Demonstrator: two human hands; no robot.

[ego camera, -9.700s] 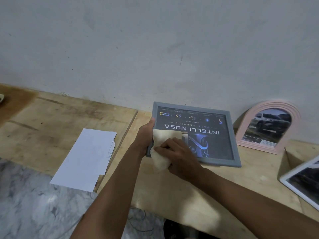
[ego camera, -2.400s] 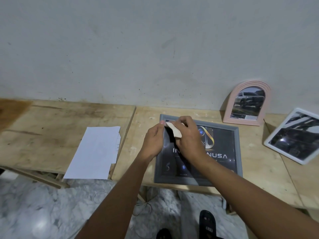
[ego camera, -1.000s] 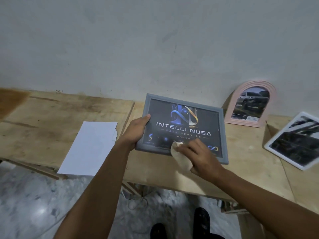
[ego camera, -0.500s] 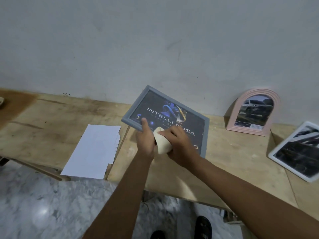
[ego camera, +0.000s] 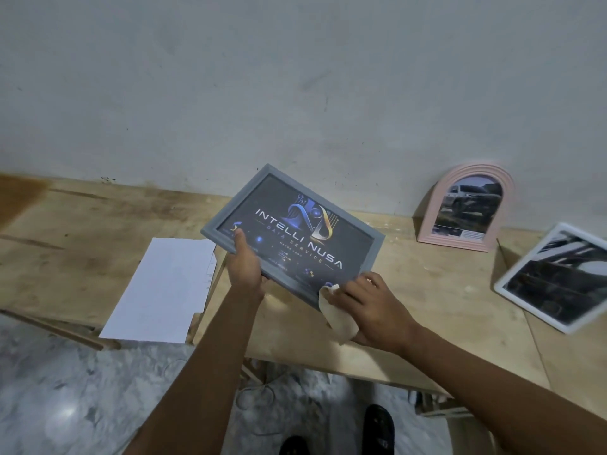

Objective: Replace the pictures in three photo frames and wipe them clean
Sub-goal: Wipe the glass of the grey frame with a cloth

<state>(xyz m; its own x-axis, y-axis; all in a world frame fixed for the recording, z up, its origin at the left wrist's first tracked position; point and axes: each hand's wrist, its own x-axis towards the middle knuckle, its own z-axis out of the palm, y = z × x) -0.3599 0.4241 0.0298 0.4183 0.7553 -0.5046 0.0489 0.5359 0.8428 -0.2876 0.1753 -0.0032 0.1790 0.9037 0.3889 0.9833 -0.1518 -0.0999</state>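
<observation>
Grey frame (ego camera: 295, 238) is gripped by left hand (ego camera: 244, 267) and wiped w/ cloth (ego camera: 340, 323) pinched in right hand (ego camera: 374, 310). Pics are seen in pink frame (ego camera: 466, 208) & white frame (ego camera: 555, 277) too, so all 3 look refilled; whether those 2 are wiped can't be told.

I'm looking at a plain, makeshift workroom: raw plywood tables (ego camera: 82, 231) standing against a scuffed wall (ego camera: 295, 77), over marble-patterned floor (ego camera: 65, 389).

Grey frame (ego camera: 377, 242) picture reads "INTELLI NUSA"; beneath, "DATA SERVICE".

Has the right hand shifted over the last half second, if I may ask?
Yes. The right hand moved right with the cloth, toward the pink arched frame.
</observation>
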